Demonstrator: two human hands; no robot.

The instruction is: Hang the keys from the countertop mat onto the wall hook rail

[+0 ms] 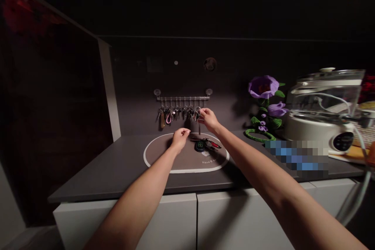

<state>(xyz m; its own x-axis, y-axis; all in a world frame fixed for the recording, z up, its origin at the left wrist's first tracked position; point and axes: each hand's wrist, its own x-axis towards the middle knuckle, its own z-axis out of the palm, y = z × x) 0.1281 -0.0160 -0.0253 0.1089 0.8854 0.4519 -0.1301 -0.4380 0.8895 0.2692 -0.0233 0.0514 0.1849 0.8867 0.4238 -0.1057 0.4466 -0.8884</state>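
"Where are the fingers?"
"The right hand's pinch the end keys at their ring, just under the rail. The left hand's are narrow, lower down; I can't tell if they hold anything."
"Any advice?"
"Move the ring slowly, so neighbouring keys don't snag."
"Textures?"
"Thin metal ring, clear slim rail; below the fingers, a flat oval mat."

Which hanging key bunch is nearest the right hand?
The rightmost key bunch on the clear hook rail: its ring is at the right hand's fingers, while the other bunches hang farther left.
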